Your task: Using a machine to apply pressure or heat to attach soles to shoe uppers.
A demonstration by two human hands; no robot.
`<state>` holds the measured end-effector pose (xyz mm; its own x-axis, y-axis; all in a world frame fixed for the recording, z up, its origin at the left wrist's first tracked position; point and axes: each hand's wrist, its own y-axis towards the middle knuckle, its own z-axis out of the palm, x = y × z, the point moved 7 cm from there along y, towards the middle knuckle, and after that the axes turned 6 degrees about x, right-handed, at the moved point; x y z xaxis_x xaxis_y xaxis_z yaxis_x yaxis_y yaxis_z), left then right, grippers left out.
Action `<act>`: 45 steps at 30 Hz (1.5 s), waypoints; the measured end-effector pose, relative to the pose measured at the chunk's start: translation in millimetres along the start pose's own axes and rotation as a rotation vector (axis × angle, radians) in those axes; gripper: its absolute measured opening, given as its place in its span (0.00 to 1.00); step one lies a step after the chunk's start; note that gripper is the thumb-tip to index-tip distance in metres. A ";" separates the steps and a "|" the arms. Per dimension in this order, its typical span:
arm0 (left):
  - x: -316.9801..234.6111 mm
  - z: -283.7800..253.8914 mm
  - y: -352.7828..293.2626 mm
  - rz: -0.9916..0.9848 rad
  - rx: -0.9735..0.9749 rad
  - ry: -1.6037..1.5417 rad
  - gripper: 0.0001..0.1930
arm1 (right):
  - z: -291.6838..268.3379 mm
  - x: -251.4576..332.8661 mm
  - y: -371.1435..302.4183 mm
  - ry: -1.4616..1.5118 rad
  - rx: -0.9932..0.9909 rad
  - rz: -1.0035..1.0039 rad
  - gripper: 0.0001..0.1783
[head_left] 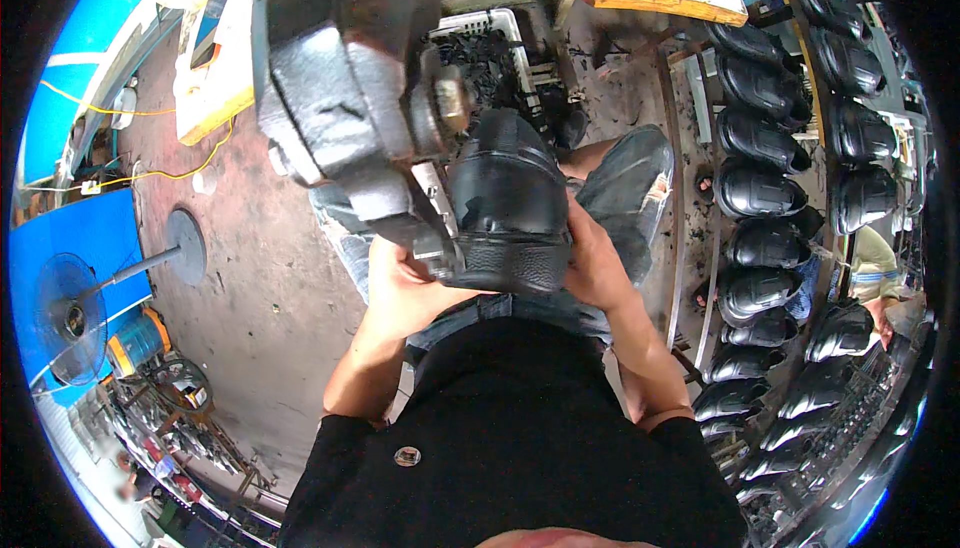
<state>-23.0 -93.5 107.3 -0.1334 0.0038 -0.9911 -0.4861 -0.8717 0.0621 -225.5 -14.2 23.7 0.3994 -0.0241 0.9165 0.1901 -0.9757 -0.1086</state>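
A black leather shoe (508,183) is held between my two hands over my lap, its textured collar toward me and its smooth front pointing away. My right hand (597,258) wraps the shoe's right side near the collar. On the other side, my left hand (410,288) grips the shoe low by the collar, its fingers partly hidden by a machine head. That dark metal machine head (350,98) rises just left of the shoe. Its narrow lower end (432,218) meets or nearly meets the shoe's left edge; I cannot tell which.
Beyond the shoe stands a white basket (518,43) of black scraps. A wood-edged table (660,3) lies farther off. Racks of black shoes (765,188) line the right, with another person's hand (880,320) beside them. At left are a standing fan (75,318) and a yellow cable (205,163).
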 end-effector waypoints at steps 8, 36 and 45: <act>21.0 -4.2 -10.2 -0.135 -0.045 -0.060 0.36 | -24.9 28.8 -4.6 -0.158 -0.034 -0.012 0.59; 131.1 20.2 1.2 -0.233 0.429 0.492 0.36 | -188.1 186.7 -256.3 -0.759 -1.233 -0.346 0.35; 139.2 50.2 -12.6 -0.262 0.576 0.618 0.33 | -268.8 92.9 -254.2 -1.549 -1.275 0.293 0.32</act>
<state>-78.8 -57.4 -25.4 0.4527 -0.2419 -0.8582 -0.8174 -0.4971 -0.2910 -477.8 173.1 240.0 0.7055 -0.6841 -0.1849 -0.3479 -0.5617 0.7506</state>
